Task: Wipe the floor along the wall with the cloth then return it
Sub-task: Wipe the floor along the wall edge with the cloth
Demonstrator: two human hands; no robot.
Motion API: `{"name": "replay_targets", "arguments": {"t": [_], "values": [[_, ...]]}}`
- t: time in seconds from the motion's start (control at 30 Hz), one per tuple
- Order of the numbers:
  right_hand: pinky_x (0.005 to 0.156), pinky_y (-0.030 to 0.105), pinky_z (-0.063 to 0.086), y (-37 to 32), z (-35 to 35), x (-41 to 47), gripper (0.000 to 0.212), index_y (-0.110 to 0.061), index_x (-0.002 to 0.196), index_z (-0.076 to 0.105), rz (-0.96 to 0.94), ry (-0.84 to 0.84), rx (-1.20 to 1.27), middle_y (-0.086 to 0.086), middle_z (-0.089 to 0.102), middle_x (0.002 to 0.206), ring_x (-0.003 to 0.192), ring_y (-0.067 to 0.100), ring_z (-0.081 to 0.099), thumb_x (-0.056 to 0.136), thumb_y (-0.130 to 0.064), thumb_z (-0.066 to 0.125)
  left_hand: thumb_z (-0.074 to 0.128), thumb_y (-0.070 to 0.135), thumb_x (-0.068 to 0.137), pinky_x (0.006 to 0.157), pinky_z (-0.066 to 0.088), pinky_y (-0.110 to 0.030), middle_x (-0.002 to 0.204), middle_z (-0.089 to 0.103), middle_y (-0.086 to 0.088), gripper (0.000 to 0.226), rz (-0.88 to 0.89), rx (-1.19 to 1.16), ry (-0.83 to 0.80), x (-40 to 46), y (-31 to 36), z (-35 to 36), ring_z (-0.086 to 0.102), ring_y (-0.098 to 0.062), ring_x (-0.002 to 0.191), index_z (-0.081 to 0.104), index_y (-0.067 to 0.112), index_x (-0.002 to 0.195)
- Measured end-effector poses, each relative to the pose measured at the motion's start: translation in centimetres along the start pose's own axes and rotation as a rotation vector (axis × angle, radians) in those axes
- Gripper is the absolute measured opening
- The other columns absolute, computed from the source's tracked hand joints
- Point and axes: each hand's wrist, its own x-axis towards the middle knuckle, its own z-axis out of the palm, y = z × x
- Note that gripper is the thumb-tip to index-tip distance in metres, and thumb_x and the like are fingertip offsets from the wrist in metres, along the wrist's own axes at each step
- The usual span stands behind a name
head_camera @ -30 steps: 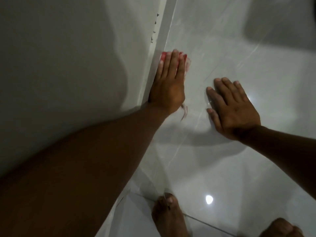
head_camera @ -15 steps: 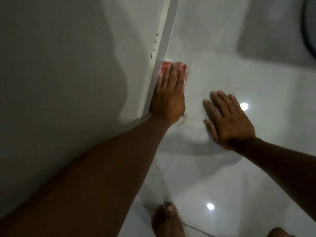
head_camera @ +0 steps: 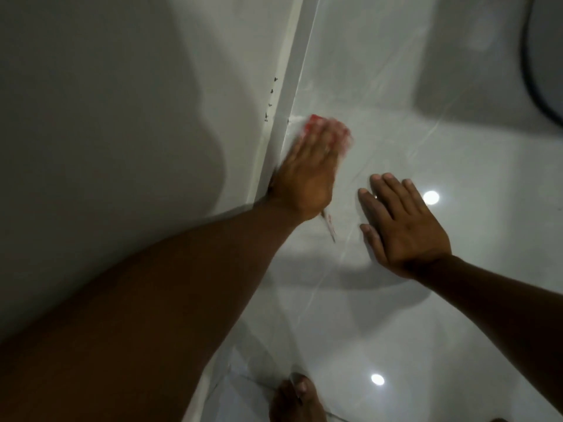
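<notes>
A red and white cloth (head_camera: 300,124) lies flat on the glossy white floor (head_camera: 396,102), right against the skirting of the wall (head_camera: 122,117). My left hand (head_camera: 307,169) presses flat on top of it, fingers blurred; only the cloth's far edge and a thin trailing strip by my wrist show. My right hand (head_camera: 402,223) rests palm down on the bare floor just to the right, fingers apart, holding nothing.
The pale skirting (head_camera: 292,80) runs from top centre down to my left wrist, with small dark specks on the wall beside it. A dark curved object (head_camera: 545,71) sits at the top right edge. My bare foot (head_camera: 295,397) is at the bottom.
My left hand has slid the cloth along the skirting and is blurred with motion. My right hand has stayed planted on the floor.
</notes>
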Motion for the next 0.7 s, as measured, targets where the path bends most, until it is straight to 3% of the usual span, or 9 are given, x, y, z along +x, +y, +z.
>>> {"name": "replay_targets", "arguments": {"t": [0.07,0.1,0.2,0.33,0.5,0.57,0.7], "values": [[0.126,0.054,0.020,-0.2,0.0,-0.1,0.060,-0.006,0.152,0.040,0.003,-0.008,-0.004,0.023,0.036,0.160,0.152,0.038,0.028,0.101,-0.038,0.041,0.043,0.023,0.103,0.131,0.010,-0.047,0.171,0.013,-0.019,0.069,-0.239,-0.022,0.009,0.9,-0.1,-0.4,0.009,-0.037,0.159,0.012,0.007,0.162],[0.126,0.054,0.020,-0.1,0.1,0.0,0.060,-0.007,0.152,0.040,0.006,-0.012,-0.001,0.023,0.036,0.160,0.152,0.037,0.028,0.101,-0.039,0.040,0.044,0.025,0.102,0.131,0.009,-0.047,0.171,0.012,-0.019,0.072,-0.276,-0.007,-0.002,1.2,-0.1,-0.6,0.008,-0.037,0.159,0.011,0.006,0.162],[0.126,0.054,0.020,0.0,0.2,0.0,0.061,-0.006,0.152,0.040,0.010,-0.019,0.004,0.023,0.036,0.160,0.152,0.037,0.028,0.102,-0.040,0.039,0.046,0.024,0.102,0.132,0.008,-0.047,0.172,0.009,-0.019,0.074,-0.129,0.048,-0.075,1.7,-0.5,-0.6,0.005,-0.037,0.159,0.007,0.006,0.162],[0.126,0.054,0.020,0.0,0.2,-0.1,0.060,-0.007,0.152,0.040,0.002,-0.014,-0.002,0.023,0.036,0.160,0.152,0.037,0.028,0.101,-0.039,0.041,0.042,0.029,0.102,0.132,0.008,-0.046,0.172,0.003,-0.018,0.076,-0.310,0.032,-0.091,3.5,0.2,-1.2,0.001,-0.035,0.160,0.003,0.007,0.163],[0.126,0.054,0.020,0.1,0.3,-0.2,0.061,-0.006,0.153,0.040,0.001,-0.019,0.000,0.022,0.035,0.161,0.152,0.037,0.027,0.101,-0.038,0.043,0.037,0.026,0.099,0.131,0.009,-0.048,0.172,0.002,-0.020,0.075,-0.270,0.022,-0.092,5.0,-0.2,-1.7,-0.001,-0.037,0.159,0.001,0.005,0.162],[0.126,0.054,0.020,0.0,0.3,0.0,0.061,-0.006,0.152,0.041,0.004,-0.003,0.010,0.023,0.036,0.160,0.152,0.037,0.028,0.100,-0.038,0.044,0.030,0.025,0.098,0.130,0.012,-0.049,0.172,0.004,-0.020,0.073,-0.303,0.010,-0.069,3.1,0.5,-1.5,0.001,-0.037,0.159,0.003,0.005,0.162],[0.124,0.056,0.024,0.0,0.1,0.0,0.059,-0.004,0.150,0.044,-0.005,0.027,0.011,0.025,0.039,0.158,0.150,0.040,0.032,0.100,-0.037,0.044,0.047,0.027,0.099,0.130,0.018,-0.050,0.171,0.015,-0.017,0.077,-0.264,-0.028,-0.094,-5.2,1.5,-0.6,0.010,-0.036,0.159,0.007,0.010,0.162]]}}
